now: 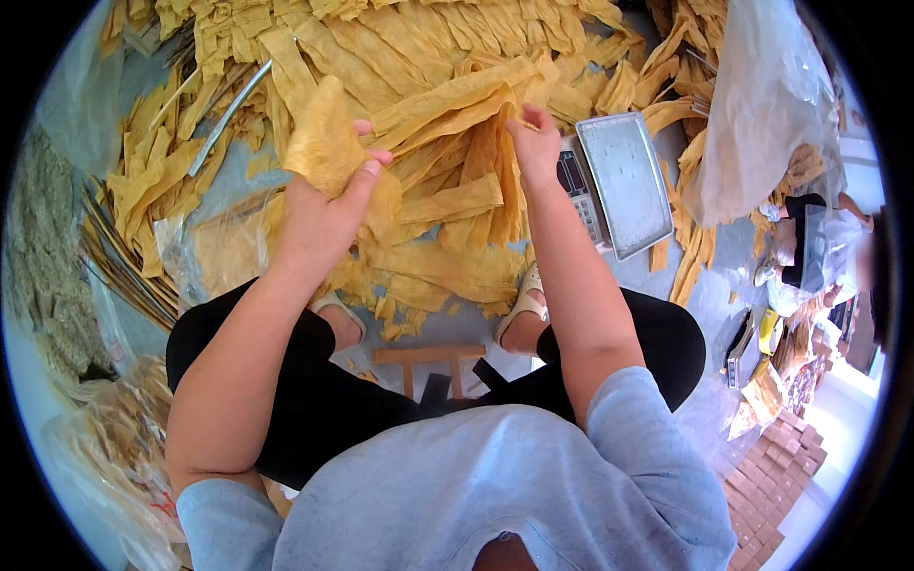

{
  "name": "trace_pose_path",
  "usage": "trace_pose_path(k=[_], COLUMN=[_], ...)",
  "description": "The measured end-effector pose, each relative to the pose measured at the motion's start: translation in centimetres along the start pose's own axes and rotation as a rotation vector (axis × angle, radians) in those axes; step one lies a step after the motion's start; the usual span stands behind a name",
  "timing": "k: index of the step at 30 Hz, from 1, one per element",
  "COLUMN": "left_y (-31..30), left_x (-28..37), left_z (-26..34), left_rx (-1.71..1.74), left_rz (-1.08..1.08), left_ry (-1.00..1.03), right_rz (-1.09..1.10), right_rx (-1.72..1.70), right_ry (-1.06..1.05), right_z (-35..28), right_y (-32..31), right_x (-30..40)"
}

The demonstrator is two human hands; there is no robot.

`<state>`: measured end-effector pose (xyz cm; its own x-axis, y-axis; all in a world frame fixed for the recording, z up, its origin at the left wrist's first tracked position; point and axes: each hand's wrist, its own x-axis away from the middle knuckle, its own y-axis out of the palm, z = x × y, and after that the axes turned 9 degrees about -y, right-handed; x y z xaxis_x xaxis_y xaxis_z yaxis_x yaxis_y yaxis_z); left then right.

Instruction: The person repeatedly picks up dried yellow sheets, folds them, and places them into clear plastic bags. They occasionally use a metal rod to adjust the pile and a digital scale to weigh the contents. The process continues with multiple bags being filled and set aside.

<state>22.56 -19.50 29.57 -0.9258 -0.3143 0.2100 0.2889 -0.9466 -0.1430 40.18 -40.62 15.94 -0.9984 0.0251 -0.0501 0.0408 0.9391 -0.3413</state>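
Observation:
My left hand point(332, 189) grips a folded yellow sheet point(325, 135), which looks like dried tofu skin and covers part of the palm and fingers. To the right, my right hand point(537, 139) pinches the edge of a long yellow strip point(500, 107) between thumb and fingers. Many more wrinkled yellow strips point(400, 43) lie heaped on the floor beyond and below both hands. Just right of my right hand is a digital scale with a metal tray point(627, 185); its display and keys are partly hidden by my forearm.
A curved metal strip point(230, 118) and thin dark rods point(136, 257) lie at the left. Clear plastic bags point(757, 107) hang or stand at the upper right. A person point(803, 239) is at the far right, near stacked cardboard boxes point(775, 478). A small wooden stool point(428, 353) is between my legs.

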Motion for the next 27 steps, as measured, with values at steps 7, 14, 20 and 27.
trace_pose_path(k=[7,14,20,27], left_y=[-1.5,-1.8,-2.5,-1.3], left_x=[1.1,1.3,0.8,0.2], left_z=[1.6,2.8,3.9,5.1], left_rx=[0.023,0.017,0.090,0.080], left_rz=[-0.054,-0.049,-0.051,-0.028], left_ry=[-0.076,-0.120,-0.200,-0.132], right_rz=[-0.097,-0.018,-0.172,-0.485], right_rx=[0.408,0.416,-0.198,-0.339], right_ry=[0.041,0.029,-0.204,-0.459], right_z=[7.0,9.8,4.4,-13.4], right_y=[4.6,5.8,3.8,-3.2], right_x=[-3.7,-7.2,-6.5,-1.3])
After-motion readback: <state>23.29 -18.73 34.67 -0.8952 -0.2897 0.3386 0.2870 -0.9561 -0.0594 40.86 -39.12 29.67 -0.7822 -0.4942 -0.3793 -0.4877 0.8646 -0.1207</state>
